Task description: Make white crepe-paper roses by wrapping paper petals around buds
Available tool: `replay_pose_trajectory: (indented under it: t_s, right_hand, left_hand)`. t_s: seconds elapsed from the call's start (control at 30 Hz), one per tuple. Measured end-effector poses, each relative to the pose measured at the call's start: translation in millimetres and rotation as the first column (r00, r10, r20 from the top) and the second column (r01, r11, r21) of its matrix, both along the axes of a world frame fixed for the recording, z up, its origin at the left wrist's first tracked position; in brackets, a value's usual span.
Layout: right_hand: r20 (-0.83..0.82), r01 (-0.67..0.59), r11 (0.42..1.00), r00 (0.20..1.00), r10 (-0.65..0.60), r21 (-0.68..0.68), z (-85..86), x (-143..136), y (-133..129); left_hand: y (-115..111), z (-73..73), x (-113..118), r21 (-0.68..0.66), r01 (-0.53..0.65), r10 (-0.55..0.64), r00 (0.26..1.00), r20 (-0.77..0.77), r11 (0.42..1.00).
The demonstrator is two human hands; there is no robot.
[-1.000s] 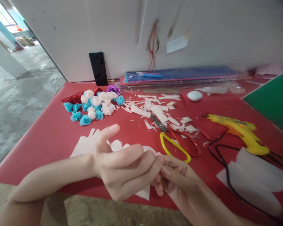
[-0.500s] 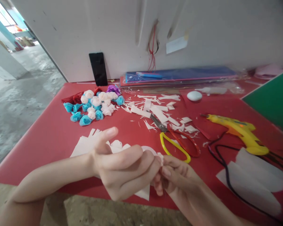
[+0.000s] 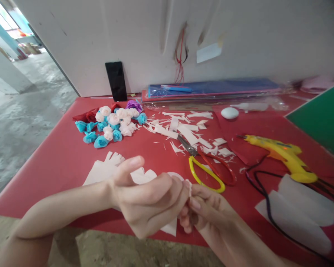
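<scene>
My left hand (image 3: 153, 200) is closed, its curled fingertips on a small pale pink paper flower (image 3: 190, 186) while its thumb sticks up apart. From the other side, my right hand (image 3: 208, 207) pinches the same flower between thumb and fingers. Only a ruffled edge of the flower shows; the fingers cover the rest. Beneath my left hand lie white paper pieces (image 3: 100, 173), some with rounded, petal-like edges. Scissors (image 3: 193, 149) with one yellow and one red handle rest just beyond my hands.
Finished paper flowers (image 3: 114, 119) in blue, pale pink, red and purple cluster at back left. White paper scraps (image 3: 187, 133) litter the middle. A yellow glue gun (image 3: 281, 152) with a dark cord lies right, near pale sheets (image 3: 297, 215). A phone (image 3: 116, 81) leans on the wall.
My fingers have shifted slightly around the pale pink paper flower, and a bit more of its ruffled edge shows. Things on the table have stayed put.
</scene>
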State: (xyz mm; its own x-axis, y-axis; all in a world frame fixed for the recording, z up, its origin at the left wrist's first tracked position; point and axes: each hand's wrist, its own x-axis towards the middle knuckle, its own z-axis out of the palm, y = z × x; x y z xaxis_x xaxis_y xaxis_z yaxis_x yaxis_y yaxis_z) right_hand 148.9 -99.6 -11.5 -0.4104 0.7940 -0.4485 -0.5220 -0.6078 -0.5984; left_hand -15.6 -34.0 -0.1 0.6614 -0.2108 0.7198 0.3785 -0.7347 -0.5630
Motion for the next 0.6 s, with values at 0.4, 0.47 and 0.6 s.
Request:
replay_pose_trajectory:
  t_s: [0.4,0.47,0.6]
  right_hand:
    - [0.037,-0.001,1.000,0.999,0.001,0.014,2.1,-0.5,0.8]
    - [0.021,-0.007,1.000,1.000,0.007,0.020,3.3,0.7,0.7]
    - [-0.012,-0.010,0.999,1.000,0.011,0.043,3.7,1.7,0.9]
  left_hand:
    - [1.3,-10.1,-0.5,-0.182,0.103,-0.088,0.992,0.092,0.978]
    - [1.2,-11.9,0.7,-0.265,0.105,-0.071,0.989,0.132,0.958]
    - [0.7,-13.3,0.6,-0.377,0.070,-0.012,0.988,0.152,0.923]
